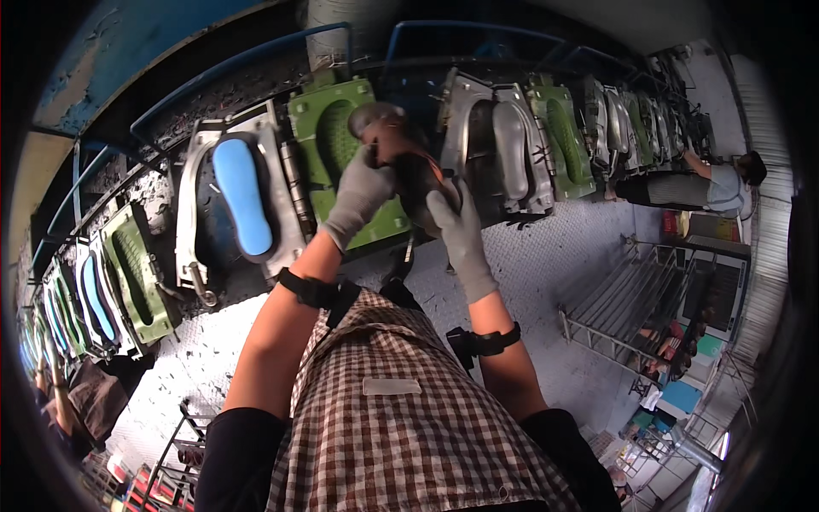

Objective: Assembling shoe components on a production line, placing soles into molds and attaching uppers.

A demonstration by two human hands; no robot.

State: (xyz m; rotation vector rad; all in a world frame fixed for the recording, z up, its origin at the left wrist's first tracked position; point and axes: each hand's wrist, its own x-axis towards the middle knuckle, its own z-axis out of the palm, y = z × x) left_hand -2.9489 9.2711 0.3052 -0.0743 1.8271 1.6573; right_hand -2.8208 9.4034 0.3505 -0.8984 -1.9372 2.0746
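Both gloved hands hold a dark brown shoe (397,147) with an orange strip along one side. My left hand (365,194) is closed on the shoe's left side, and my right hand (461,235) grips its lower right end. Motion smears parts of the shoe. Behind it and to its left lies an open green sole mould (368,229) with a tread-patterned hollow, partly covered by my left hand and the shoe. Further left, an open silver mould (286,196) surrounds a blue sole-shaped form (242,194).
More silver and green moulds (563,141) continue in a curved row on both sides. Blue rails (247,64) run behind them. A metal rack (627,311) stands on the right. One person (682,189) is at the far right, another (85,401) at the lower left.
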